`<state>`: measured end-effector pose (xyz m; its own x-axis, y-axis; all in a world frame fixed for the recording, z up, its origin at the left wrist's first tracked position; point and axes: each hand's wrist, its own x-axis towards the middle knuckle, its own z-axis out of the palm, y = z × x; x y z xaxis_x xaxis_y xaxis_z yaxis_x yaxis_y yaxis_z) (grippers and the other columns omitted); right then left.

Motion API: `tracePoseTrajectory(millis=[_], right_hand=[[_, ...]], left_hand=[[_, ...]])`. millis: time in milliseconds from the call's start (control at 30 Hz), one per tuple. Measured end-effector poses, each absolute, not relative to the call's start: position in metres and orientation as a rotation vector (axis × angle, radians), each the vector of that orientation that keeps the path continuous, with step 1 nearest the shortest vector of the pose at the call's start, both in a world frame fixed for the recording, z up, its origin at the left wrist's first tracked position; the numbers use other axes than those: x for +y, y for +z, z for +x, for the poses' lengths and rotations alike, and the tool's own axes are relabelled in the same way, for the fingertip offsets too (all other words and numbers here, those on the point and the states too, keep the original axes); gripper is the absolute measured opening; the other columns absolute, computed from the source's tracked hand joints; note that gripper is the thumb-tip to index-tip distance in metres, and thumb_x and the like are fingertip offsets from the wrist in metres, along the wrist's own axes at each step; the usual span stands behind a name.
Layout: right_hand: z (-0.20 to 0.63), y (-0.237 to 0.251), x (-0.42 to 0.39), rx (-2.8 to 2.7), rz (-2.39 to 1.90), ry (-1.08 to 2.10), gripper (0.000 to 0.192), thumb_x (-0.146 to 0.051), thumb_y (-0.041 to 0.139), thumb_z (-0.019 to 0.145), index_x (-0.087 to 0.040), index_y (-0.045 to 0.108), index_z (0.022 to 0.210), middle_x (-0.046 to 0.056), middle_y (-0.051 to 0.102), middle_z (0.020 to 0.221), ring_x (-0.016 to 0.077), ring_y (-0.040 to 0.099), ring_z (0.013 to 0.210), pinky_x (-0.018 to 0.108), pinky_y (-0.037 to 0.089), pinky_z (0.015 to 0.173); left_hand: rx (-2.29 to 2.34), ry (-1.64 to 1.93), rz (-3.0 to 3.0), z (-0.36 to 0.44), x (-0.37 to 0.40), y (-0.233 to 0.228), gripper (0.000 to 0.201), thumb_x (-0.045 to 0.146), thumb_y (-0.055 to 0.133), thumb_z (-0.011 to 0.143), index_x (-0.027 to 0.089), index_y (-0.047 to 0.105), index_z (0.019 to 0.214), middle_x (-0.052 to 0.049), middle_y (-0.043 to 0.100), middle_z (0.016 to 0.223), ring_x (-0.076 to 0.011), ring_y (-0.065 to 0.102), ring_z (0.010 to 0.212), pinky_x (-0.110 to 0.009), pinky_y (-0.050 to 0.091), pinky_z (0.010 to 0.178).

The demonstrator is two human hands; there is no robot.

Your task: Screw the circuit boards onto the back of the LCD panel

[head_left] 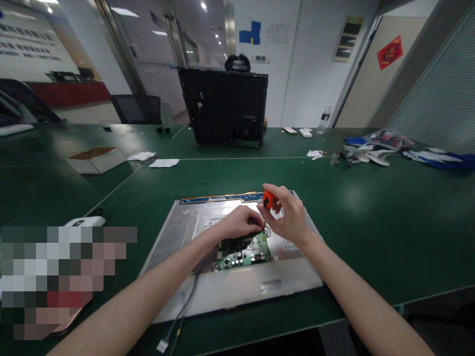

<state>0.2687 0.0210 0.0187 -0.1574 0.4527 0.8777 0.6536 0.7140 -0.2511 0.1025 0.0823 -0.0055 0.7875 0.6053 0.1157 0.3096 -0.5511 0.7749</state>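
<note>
1. Gripping an orange-handled screwdriver [268, 199], the right hand [291, 217] has its fingers curled tight round the handle; the shaft points down, its tip at the top edge of the green circuit board [245, 253].
2. Left hand [237, 223] rests on the board's upper left part, fingers bent down and pressed narrow onto a dark piece there; whether it pinches anything, cannot tell.
3. Board sits near the middle of a silver monitor back panel [237, 289], lying flat near the front edge of the green table [371, 222].
4. Grey cable [185, 309] runs from the board over the panel's front edge.
5. Black monitor housing [224, 106] stands upright at the table's far edge, a person's head behind it.
6. White cardboard box [97, 159] lies far left; gloves [438, 158] far right.
</note>
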Motion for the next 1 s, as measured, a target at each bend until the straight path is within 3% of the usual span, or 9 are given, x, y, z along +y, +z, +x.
tracePoseTrajectory(millis=[233, 600, 833, 1000], right_hand=[[0.2687, 0.0219, 0.0177, -1.827, -0.846, -0.189, 0.054, -0.016, 0.052, 0.084, -0.026, 0.040, 0.136, 0.000, 0.061, 0.086, 0.0116, 0.054, 0.060, 0.024, 0.047, 0.051], [0.2682, 0.0185, 0.0225, -1.782, -0.855, -0.240, 0.039, -0.026, 0.060, 0.089, -0.026, 0.045, 0.125, -0.003, 0.055, 0.078, 0.0090, 0.050, 0.054, 0.021, 0.043, 0.048], [0.2693, 0.0213, 0.0185, -1.814, -0.844, -0.176, 0.042, -0.023, 0.052, 0.089, -0.024, 0.043, 0.130, 0.001, 0.061, 0.085, 0.0116, 0.054, 0.060, 0.023, 0.047, 0.051], [0.2679, 0.0201, 0.0183, -1.768, -0.886, -0.202, 0.042, -0.021, 0.052, 0.088, -0.025, 0.043, 0.129, 0.001, 0.062, 0.087, 0.0091, 0.050, 0.051, 0.023, 0.045, 0.047]], left_hand=[[0.691, 0.434, 2.158, 0.1022, 0.0804, -0.0025, 0.008, 0.010, 0.067, 0.073, 0.014, 0.072, 0.068, 0.002, 0.067, 0.062, -0.0134, 0.059, 0.062, -0.022, 0.044, 0.066], [0.673, 0.457, 2.189, 0.1022, 0.0837, -0.0054, 0.008, 0.009, 0.069, 0.070, 0.015, 0.074, 0.073, -0.001, 0.072, 0.071, -0.0148, 0.063, 0.068, -0.022, 0.045, 0.068], [0.690, 0.440, 2.174, 0.1022, 0.0813, -0.0046, 0.009, 0.009, 0.067, 0.072, 0.014, 0.074, 0.071, 0.001, 0.070, 0.066, -0.0134, 0.060, 0.064, -0.021, 0.044, 0.067], [0.702, 0.410, 2.193, 0.1023, 0.0818, -0.0032, 0.010, 0.009, 0.067, 0.072, 0.014, 0.074, 0.069, 0.002, 0.069, 0.063, -0.0137, 0.061, 0.064, -0.022, 0.044, 0.068]])
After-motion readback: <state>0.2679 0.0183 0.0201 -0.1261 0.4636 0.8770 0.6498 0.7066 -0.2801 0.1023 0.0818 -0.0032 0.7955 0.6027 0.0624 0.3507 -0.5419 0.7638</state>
